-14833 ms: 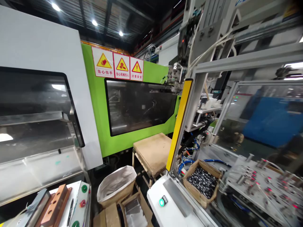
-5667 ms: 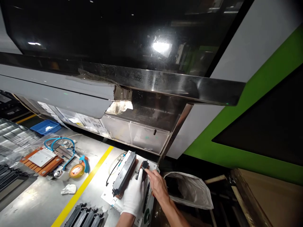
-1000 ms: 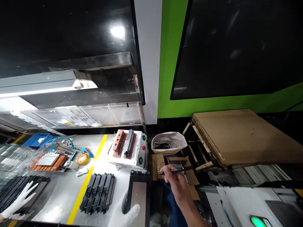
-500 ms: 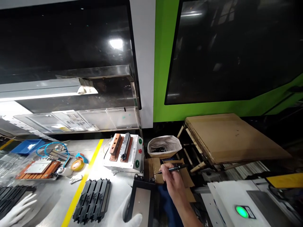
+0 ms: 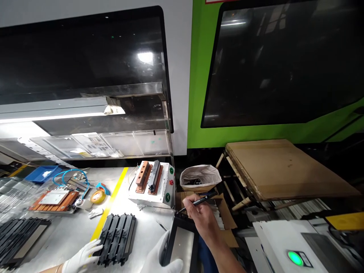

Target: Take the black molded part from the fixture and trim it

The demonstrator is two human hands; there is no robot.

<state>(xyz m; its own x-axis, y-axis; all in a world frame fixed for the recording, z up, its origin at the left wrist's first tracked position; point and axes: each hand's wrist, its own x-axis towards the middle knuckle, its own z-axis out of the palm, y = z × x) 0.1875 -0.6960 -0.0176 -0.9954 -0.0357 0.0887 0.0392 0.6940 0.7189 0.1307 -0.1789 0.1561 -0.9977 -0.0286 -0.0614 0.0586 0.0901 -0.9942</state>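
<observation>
Right hand (image 5: 202, 217): bare, fingers pinched around a black pen (image 5: 196, 202), tip down-left at the top edge of the frame (image 5: 182, 244).

Left hand (image 5: 162, 259): white glove, fingers curled over the frame's left edge, holding it upright at the desk's (image 5: 71, 235) near right corner. The frame is a black rectangle with a grey centre.

Second gloved hand (image 5: 81, 258), lower left, another person's: fingers spread, resting beside a row of black strips (image 5: 116, 238) lying flat on the desk.

Behind: white control box (image 5: 152, 184) carrying copper blocks and coloured buttons. Left of the yellow line (image 5: 109, 206): tape roll (image 5: 98, 196), blue cable (image 5: 68, 176), blue tray (image 5: 42, 173). Right, off the desk: lined bin (image 5: 200, 177), cardboard sheet (image 5: 284, 167), green lamp (image 5: 295, 258).
</observation>
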